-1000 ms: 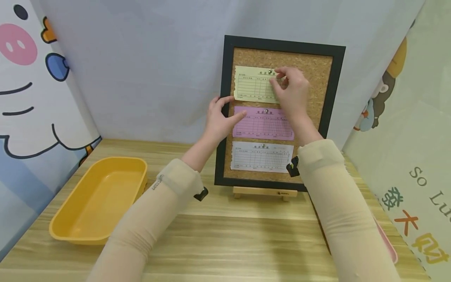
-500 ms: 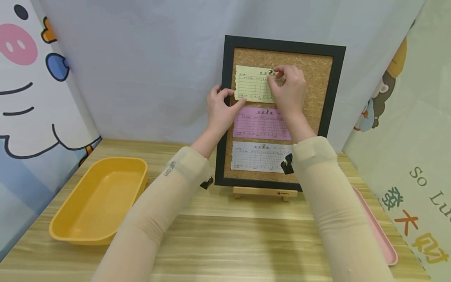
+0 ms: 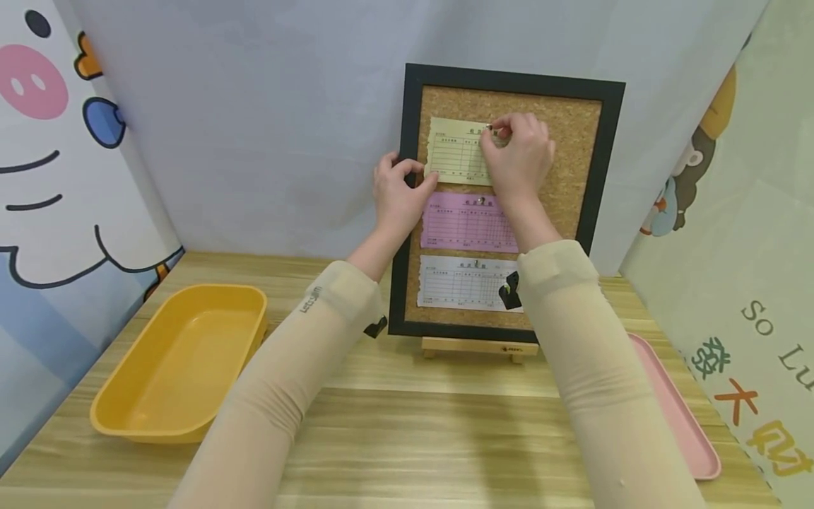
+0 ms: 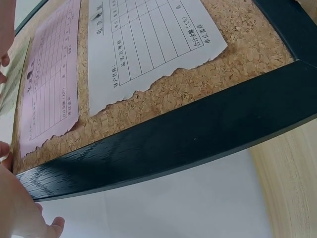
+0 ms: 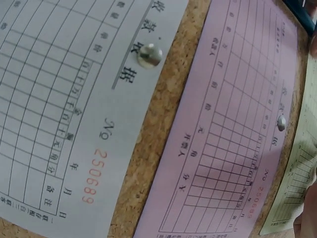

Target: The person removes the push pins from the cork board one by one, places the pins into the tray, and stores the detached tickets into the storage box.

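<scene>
I have both arms stretched forward and up, forearms in beige sleeves converging toward the cork board point(image 3: 575, 134). My left hand point(image 3: 396, 192) sits at the board's left edge, fingers point(image 3: 407, 167) curled, thumb and forefinger pinching at the lower left corner of the sheet there. My right hand point(image 3: 516, 157) is raised higher, over the board's upper middle, its fingertips point(image 3: 499, 127) drawn together in a pinch. Both wrists are bent slightly back.

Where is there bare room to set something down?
Bare table lies between the yellow tub and pink tray, under the forearms. The tub itself looks empty. The cork board is crowded: three slips, with the left hand and right hand on the yellow slip.
</scene>
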The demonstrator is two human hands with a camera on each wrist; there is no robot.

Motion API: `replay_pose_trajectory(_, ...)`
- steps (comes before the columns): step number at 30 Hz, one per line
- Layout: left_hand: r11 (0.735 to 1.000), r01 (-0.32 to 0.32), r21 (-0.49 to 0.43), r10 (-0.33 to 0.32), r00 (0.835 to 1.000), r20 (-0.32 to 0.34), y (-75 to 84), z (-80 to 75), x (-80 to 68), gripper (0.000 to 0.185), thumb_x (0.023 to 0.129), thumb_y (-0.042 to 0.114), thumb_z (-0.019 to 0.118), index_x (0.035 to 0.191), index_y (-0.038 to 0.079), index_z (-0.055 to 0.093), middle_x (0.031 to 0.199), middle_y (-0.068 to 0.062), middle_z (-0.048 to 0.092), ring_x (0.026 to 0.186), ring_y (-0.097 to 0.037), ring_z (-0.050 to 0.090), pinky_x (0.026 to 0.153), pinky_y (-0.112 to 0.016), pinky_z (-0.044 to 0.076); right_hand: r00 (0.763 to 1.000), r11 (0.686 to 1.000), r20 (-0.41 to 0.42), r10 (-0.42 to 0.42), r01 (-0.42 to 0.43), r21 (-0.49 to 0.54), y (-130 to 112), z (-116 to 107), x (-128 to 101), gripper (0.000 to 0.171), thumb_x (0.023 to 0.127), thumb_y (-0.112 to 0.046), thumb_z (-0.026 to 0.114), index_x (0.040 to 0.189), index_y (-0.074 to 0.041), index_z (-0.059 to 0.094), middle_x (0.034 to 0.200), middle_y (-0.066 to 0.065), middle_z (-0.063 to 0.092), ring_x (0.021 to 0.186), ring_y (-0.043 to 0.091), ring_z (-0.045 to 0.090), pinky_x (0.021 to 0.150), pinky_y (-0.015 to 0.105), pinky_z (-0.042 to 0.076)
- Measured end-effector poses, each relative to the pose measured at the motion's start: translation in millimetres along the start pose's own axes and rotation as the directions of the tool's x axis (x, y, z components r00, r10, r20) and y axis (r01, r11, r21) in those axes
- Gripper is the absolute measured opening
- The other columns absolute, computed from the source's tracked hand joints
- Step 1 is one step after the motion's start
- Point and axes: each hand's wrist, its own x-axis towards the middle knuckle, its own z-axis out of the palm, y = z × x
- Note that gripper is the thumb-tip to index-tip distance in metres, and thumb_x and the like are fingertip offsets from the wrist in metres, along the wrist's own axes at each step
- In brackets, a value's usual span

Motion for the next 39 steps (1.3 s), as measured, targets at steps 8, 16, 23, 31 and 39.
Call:
replay_pose_trajectory(8,1.0,0.008,-0.023,-0.008,1.0,0.002,0.5,0.1,1.1,0.024,0.086,0.028,0.068,0.094,0.005,0.068,0.142,-0.013,0.039,0.134,-0.028,0.033,0.109,-0.041,0.028,1.0,1.0,-0.014,0.006,-0.007,-0.02,-2.3,2.0,1.4,0.022,0.09,-0.025,0.056,0.091,-0.008,0.068,0.083,0.006,0.059,0.084,0.022,0.05,0.078,0.035,0.035)
replay_pose_trajectory(16,0.998,0.008,-0.067,-0.009,1.0,-0.001,0.2,-0.4,1.8,0.024,0.086,0.025,0.068,0.095,0.003,0.068,0.142,-0.015,0.039,0.134,-0.029,0.036,0.109,-0.039,0.031,1.0,1.0,-0.002,-0.003,0.003,-0.029,-2.8,3.4,2.7,0.02,0.089,-0.025,0.055,0.09,-0.008,0.067,0.083,0.005,0.057,0.081,0.021,0.049,0.066,0.036,0.039)
replay_pose_trajectory(23,0.997,0.012,-0.073,-0.012,1.0,-0.003,0.5,-0.5,0.7,0.024,0.086,0.025,0.068,0.094,0.002,0.067,0.142,-0.016,0.039,0.133,-0.03,0.036,0.108,-0.039,0.032,1.0,0.997,-0.001,-0.028,0.028,-0.065,-2.2,3.9,3.6,0.02,0.089,-0.024,0.055,0.09,-0.008,0.066,0.084,0.006,0.058,0.08,0.022,0.051,0.066,0.038,0.04)
replay_pose_trajectory(31,0.997,0.013,-0.073,-0.013,1.0,0.0,1.7,-0.5,0.3,0.023,0.086,0.024,0.068,0.094,0.002,0.067,0.142,-0.017,0.039,0.133,-0.031,0.036,0.109,-0.038,0.031,0.998,0.994,-0.012,-0.069,0.068,-0.087,-0.1,4.8,3.3,0.021,0.089,-0.023,0.053,0.091,-0.007,0.065,0.086,0.008,0.059,0.079,0.023,0.052,0.064,0.038,0.04)
replay_pose_trajectory(39,0.997,0.007,-0.081,-0.007,1.0,-0.001,0.9,-0.8,0.4,0.023,0.086,0.024,0.067,0.092,0.002,0.067,0.141,-0.017,0.039,0.133,-0.032,0.037,0.109,-0.04,0.031,0.997,0.993,-0.005,-0.073,0.072,-0.089,-0.9,2.4,1.7,0.023,0.09,-0.027,0.054,0.093,-0.006,0.065,0.09,0.011,0.06,0.081,0.023,0.054,0.065,0.037,0.042)
